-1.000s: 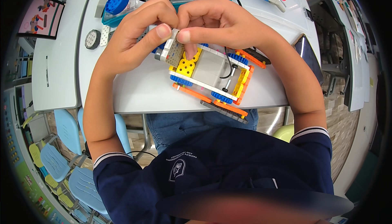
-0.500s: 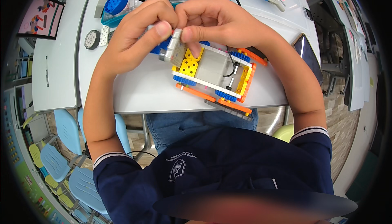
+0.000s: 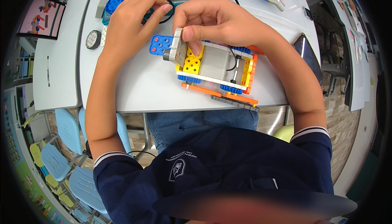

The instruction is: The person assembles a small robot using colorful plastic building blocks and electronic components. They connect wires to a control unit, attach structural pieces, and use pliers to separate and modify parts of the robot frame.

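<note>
We have the building-block model resting on the white table, near its front edge, a boxy frame of yellow, grey, blue and orange pieces with a black wire looped inside it. Our right hand comes down over the frame's left end and pinches a small grey block between thumb and forefinger, holding it upright against the yellow perforated plates. Our left hand sits just beside it, fingers loosely curled and extended toward the back of the table, fingertips near the black cable; we cannot tell whether it actually grips anything there. A blue perforated plate pokes out from the model's left end, partly under the left hand. As we judge it, the step in hand is seating the grey block onto the end of the frame (a fitting step, not a moving one). The next move seems to call for lining its pegs up with the holes and pressing squarely, with the left hand steadying the frame so it does not slide toward the table's edge. A loose black wheel lies to the left, well apart.
</note>
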{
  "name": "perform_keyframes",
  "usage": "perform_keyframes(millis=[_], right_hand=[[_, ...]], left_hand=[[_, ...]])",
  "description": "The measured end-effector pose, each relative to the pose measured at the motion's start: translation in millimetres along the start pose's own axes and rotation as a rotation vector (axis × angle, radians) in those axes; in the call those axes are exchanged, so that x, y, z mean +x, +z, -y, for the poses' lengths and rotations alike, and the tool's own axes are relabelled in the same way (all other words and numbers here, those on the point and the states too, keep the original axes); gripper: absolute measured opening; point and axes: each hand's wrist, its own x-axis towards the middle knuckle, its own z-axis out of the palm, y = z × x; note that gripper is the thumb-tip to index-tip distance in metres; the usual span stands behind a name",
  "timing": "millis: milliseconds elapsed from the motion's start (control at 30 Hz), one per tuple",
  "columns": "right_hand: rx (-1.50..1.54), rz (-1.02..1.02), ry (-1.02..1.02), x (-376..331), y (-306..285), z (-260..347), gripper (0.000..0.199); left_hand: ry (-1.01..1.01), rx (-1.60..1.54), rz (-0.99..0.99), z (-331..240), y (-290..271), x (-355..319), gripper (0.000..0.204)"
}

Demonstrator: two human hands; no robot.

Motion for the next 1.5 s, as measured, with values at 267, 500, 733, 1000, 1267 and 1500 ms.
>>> perform_keyframes(millis=[267, 500, 733, 1000, 1267, 1500], right_hand=[[-0.036, 0.015, -0.003, 0.5, -1.7, 0.9, 0.019], [-0.052, 0.069, 0.003, 0.9, -6.1, 1.1, 0.017], [-0.070, 0.070, 0.003, 1.2, -6.2, 0.8, 0.016], [-0.072, 0.079, 0.015, 0.8, -6.4, 2.8, 0.017], [-0.079, 0.082, 0.021, 1.1, -6.3, 1.7, 0.016], [-0.060, 0.083, 0.028, 0.9, -6.4, 1.8, 0.016]], left_hand=[[0.059, 0.028, -0.050, 5.2, 6.6, 0.4, 0.015], [-0.090, -0.057, -0.038, 9.1, 14.6, -3.9, 0.014], [-0.127, -0.002, -0.075, 11.1, 17.3, -4.5, 0.015], [-0.225, -0.046, -0.083, 7.4, 17.2, -5.1, 0.020], [-0.212, -0.059, -0.080, 7.0, 16.0, -5.2, 0.021], [-0.211, -0.078, -0.085, 6.4, 16.2, -5.8, 0.021]])
